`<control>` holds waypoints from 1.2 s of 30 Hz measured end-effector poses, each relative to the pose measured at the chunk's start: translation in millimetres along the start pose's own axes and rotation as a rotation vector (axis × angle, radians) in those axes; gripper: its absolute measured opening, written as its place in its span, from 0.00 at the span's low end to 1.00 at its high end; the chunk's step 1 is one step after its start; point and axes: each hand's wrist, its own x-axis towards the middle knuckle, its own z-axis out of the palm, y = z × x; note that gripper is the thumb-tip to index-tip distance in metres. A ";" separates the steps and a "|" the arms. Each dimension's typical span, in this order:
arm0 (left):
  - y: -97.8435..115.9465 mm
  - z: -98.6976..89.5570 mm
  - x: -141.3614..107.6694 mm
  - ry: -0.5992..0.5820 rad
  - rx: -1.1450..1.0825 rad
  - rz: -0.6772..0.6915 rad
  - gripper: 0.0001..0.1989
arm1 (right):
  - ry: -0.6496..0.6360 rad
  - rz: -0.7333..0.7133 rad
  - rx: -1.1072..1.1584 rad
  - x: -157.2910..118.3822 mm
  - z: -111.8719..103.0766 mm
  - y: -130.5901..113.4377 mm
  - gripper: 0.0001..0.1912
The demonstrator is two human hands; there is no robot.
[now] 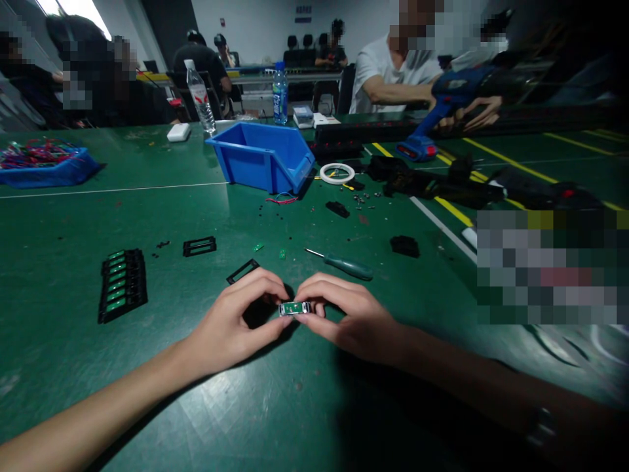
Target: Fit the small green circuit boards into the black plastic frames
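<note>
Between the fingertips of both hands is a small part with a green board in a metallic-looking frame. My left hand pinches its left end, and my right hand grips the right end. Just behind my left fingers lies a black rectangular frame, partly covered by them. A screwdriver with a green handle rests beyond my right hand. Two small green boards lie beyond the hands. At the left, a black holder carries several green boards in a column.
An open blue bin stands at the back middle, with a white ring beside it. Bottles stand behind. A blue tray of wires is far left. Across the table, a person's hands are at a blue power drill.
</note>
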 end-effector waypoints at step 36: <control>-5.0 0.3 -3.5 -0.069 -0.169 -0.239 0.10 | -0.039 -0.114 -0.032 -4.3 1.5 4.8 0.11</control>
